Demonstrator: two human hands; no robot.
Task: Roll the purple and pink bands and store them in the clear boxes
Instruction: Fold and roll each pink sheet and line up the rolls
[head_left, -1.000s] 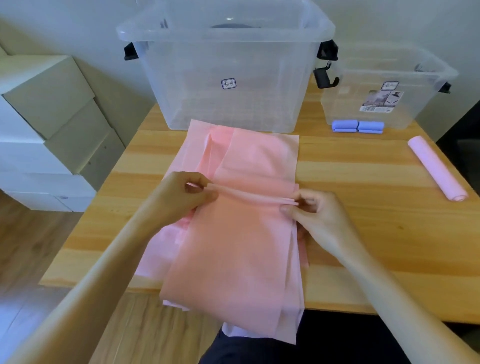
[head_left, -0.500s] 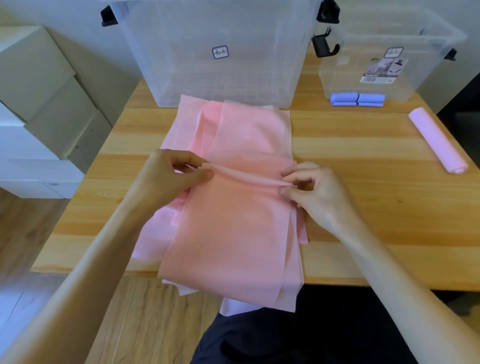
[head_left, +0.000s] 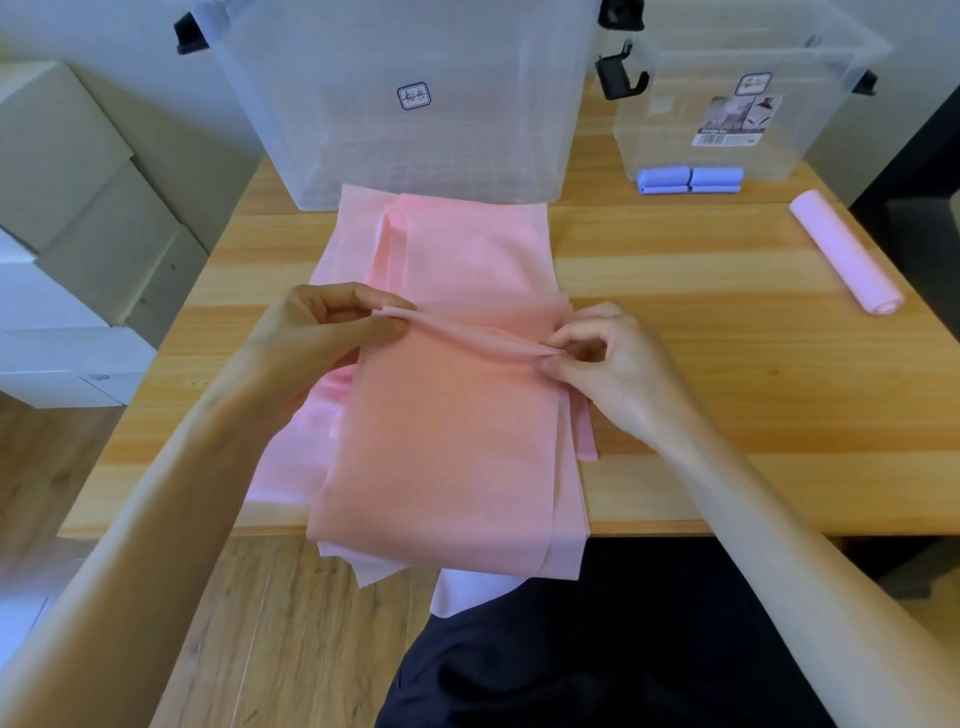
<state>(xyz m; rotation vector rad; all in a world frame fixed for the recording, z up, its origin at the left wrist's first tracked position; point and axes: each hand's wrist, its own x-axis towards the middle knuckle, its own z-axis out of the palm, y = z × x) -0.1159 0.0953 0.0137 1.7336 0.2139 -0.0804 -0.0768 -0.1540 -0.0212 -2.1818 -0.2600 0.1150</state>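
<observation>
Hands working my pink band (head_left: 457, 415), left hand (head_left: 317, 338) pinching its fold at nine o'clock, right hand (head_left: 613, 364) pinching at three.

One view only, riding on my head, looking forward and steeply down over the wooden table (head_left: 727, 364), close enough that both my forearms run in from the bottom corners and my left hand (head_left: 311, 338) and right hand (head_left: 613, 369) sit near the middle of the picture. The wide lens bows the edges, so the big clear box (head_left: 405, 104) and the smaller clear box (head_left: 737, 104) at the far side get cut off by the top border, while the floor shows down the left and my lap fills the bottom. There's no second camera, so nothing overlaps with another view.
</observation>
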